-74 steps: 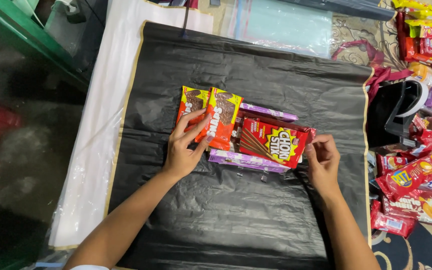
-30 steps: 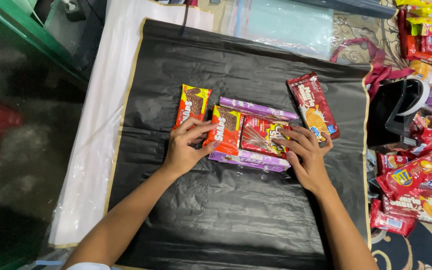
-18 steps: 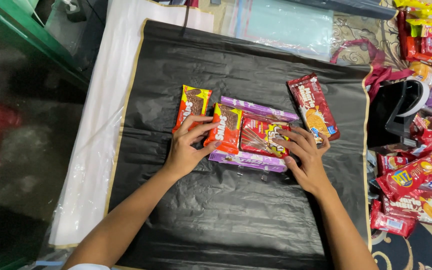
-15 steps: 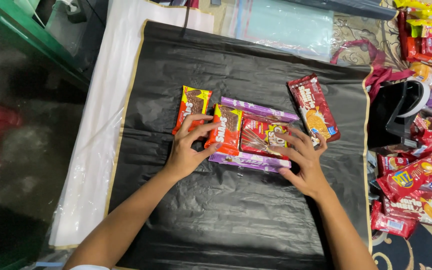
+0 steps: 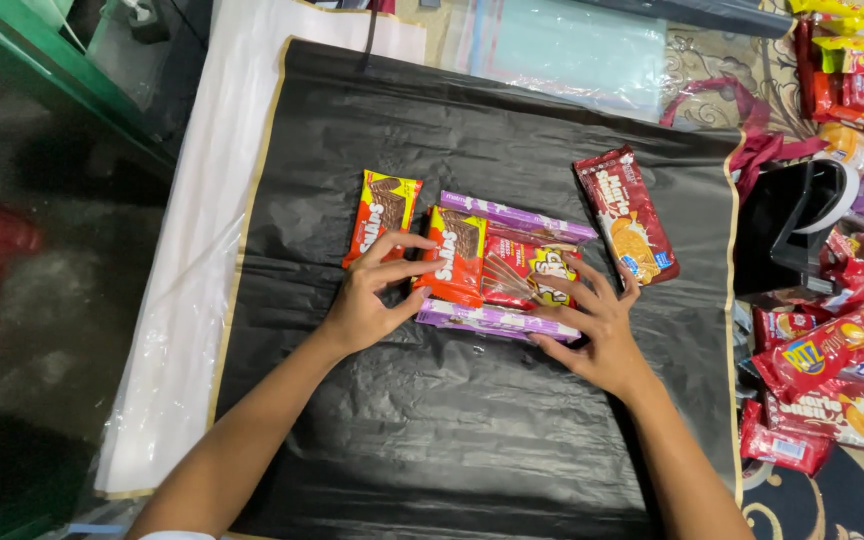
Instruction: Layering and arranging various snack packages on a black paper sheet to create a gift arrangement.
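1. The black sheet is the biggest thing in view. A white sheet shows under it along its left edge.
2. A heap of snack packets lies off the sheet's right edge, with a black tape dispenser just beside that edge.
3. A tight block of packets sits near the sheet's middle. It is made up of two purple packs, a red packet and an orange wafer packet.
4. A biscuit pack lies alone on the sheet, right of the block. A second wafer packet lies just left of it.
5. The left hand is unclenched, with its fingers laid against the orange wafer packet and grasping nothing.
6. The right hand is spread flat over the red packet and the nearer purple pack, pressing rather than gripping.
7. The step in hand looks like squaring the block from both sides. The wrappers look slick, so moving the block would likely call for even inward pressure from both hands.
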